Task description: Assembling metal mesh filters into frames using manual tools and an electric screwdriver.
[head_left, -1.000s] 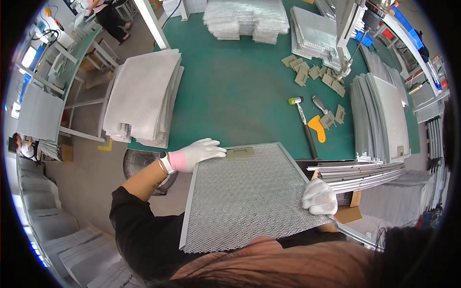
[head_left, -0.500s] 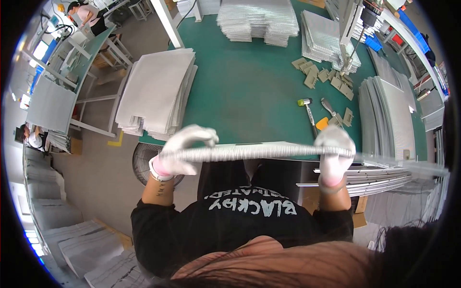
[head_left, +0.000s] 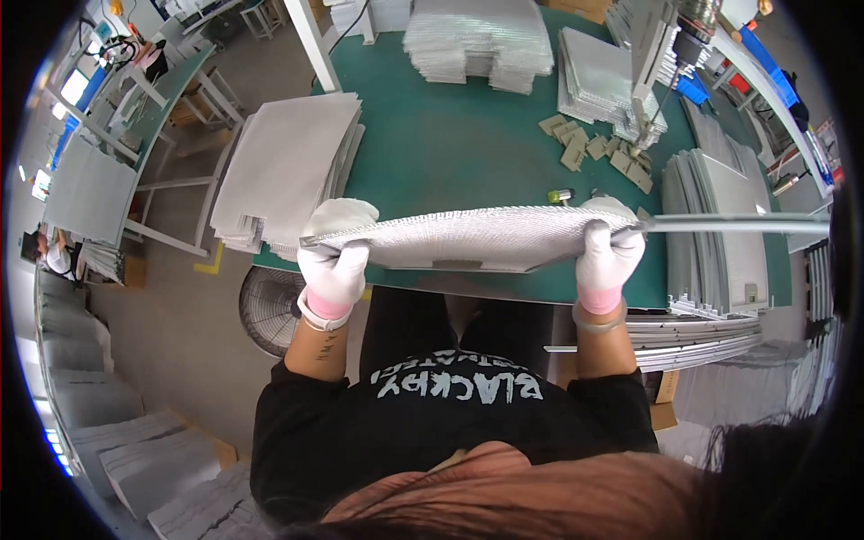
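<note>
The mesh panel (head_left: 472, 238) is held up edge-on in front of the person's chest, just above the near edge of the green desk (head_left: 450, 135), so that mostly its thin rim and a sliver of its grey mesh face show. The left hand (head_left: 335, 256), in a white glove with a pink cuff, has its fingers (head_left: 346, 216) wrapped over the panel's left end. The right hand (head_left: 608, 256), gloved the same way, has its fingers closed around the right end. Both forearms come up from a black shirt at the lower edge.

Just right of the right hand, a flat stack of grey panels (head_left: 720, 243) lies on the desk. On the left corner of the desk sits a pile of white sheets (head_left: 288, 162). Below that corner, a round fan (head_left: 270, 306) stands on the floor. Farther back, small tan blocks (head_left: 594, 148) are scattered on the green surface, and more stacks of mesh panels (head_left: 477, 40) rest along the far edge.
</note>
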{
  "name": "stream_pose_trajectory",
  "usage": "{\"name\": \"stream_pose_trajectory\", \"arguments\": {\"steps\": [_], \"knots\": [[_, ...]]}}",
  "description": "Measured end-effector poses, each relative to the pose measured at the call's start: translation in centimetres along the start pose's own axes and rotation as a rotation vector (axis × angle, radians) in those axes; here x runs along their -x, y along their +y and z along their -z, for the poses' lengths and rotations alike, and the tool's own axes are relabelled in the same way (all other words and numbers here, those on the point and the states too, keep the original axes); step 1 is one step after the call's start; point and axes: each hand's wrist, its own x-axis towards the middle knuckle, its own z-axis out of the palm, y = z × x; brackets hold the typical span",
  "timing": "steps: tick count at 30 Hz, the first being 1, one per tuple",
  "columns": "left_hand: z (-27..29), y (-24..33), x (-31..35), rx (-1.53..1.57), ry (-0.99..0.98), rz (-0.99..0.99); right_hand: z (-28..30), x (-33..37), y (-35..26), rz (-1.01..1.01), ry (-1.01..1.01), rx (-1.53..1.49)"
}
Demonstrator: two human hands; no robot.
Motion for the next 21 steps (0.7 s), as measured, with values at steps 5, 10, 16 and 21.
{"name": "stream_pose_trajectory", "arguments": {"steps": [5, 10, 16, 21], "knots": [[0.3, 0.4, 0.0, -0.022, 0.039, 0.109, -3.6, -1.9, -2.7, 0.035, 0.238, -0.313], [0.6, -0.3, -0.1, -0.068, 0.04, 0.203, -0.6, -3.6, -1.4, 0.009, -0.05, -0.183], [1.1, -0.3, 0.8, 0.044, 0.154, 0.296, 1.9, -9.9, -7.3, 0.338, -0.762, 0.312], [2.8, 2.0, -1.9, -0.039, -0.21, 0.476, 0.8, -11.9, -11.2, 0.555, -0.957, 0.469]]}}
